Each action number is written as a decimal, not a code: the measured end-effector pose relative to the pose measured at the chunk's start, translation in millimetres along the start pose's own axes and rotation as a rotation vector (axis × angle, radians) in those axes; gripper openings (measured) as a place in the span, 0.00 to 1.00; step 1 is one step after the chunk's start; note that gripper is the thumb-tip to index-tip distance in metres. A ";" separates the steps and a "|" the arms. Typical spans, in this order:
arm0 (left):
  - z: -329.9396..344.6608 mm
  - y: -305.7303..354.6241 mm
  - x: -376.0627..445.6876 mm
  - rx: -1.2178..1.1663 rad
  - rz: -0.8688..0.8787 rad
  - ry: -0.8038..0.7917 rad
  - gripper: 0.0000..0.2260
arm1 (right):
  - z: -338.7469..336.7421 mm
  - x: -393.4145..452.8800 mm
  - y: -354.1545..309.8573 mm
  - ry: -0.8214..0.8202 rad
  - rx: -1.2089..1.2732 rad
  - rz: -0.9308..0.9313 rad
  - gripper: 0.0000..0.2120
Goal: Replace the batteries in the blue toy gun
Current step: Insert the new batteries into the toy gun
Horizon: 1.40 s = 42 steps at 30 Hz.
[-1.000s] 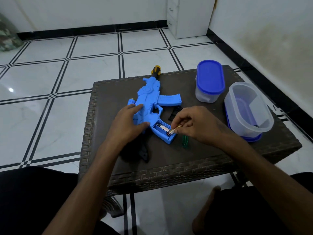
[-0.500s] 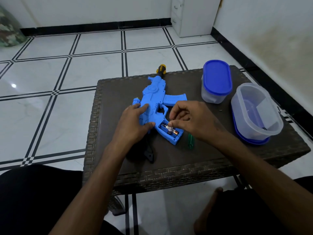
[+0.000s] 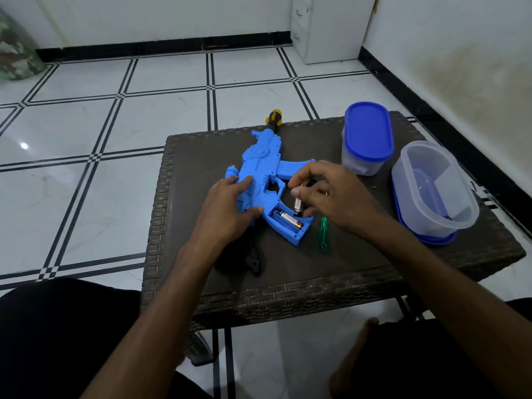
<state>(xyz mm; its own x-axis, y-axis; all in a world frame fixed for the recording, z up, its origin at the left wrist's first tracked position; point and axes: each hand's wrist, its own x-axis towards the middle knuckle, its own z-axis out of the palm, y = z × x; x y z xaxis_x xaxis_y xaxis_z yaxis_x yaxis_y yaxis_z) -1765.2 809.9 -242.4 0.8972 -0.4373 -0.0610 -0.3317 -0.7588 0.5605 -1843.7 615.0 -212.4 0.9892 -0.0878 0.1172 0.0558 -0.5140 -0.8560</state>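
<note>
The blue toy gun (image 3: 266,165) lies on the dark wicker table (image 3: 331,272), its yellow-and-black muzzle pointing away from me. Its battery compartment (image 3: 288,224) in the grip is uncovered, and one battery (image 3: 289,218) lies inside. My left hand (image 3: 230,208) rests flat on the gun's body, holding it down. My right hand (image 3: 325,194) pinches a second battery (image 3: 297,205) upright between thumb and fingers, just above the compartment's far edge.
A green-handled screwdriver (image 3: 324,231) lies right of the grip. A closed tub with a blue lid (image 3: 367,136) and an open clear tub (image 3: 431,188) on its lid stand at the right. A black piece (image 3: 253,262) lies near the front. Tiled floor surrounds the table.
My right hand has lifted a battery out of the compartment, tilting it from lying flat to upright. The left hand has stayed on the gun.
</note>
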 end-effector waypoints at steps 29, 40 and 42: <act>-1.7 1.5 0.8 0.012 -0.009 -0.016 0.34 | 3.1 -12.4 1.8 -0.073 -0.102 -0.021 0.14; -5.0 -1.0 -1.1 -0.002 -0.006 -0.039 0.35 | 3.3 -9.4 1.8 -0.037 -0.035 -0.068 0.07; -6.3 0.1 0.6 -0.007 -0.011 -0.043 0.35 | 3.9 -7.1 2.6 -0.035 -0.030 -0.071 0.06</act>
<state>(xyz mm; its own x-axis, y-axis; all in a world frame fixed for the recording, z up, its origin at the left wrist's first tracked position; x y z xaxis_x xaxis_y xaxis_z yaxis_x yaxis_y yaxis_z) -1762.8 812.6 -237.2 0.8872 -0.4498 -0.1025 -0.3202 -0.7604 0.5650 -1850.0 617.6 -217.5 0.9872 -0.0206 0.1584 0.1219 -0.5435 -0.8305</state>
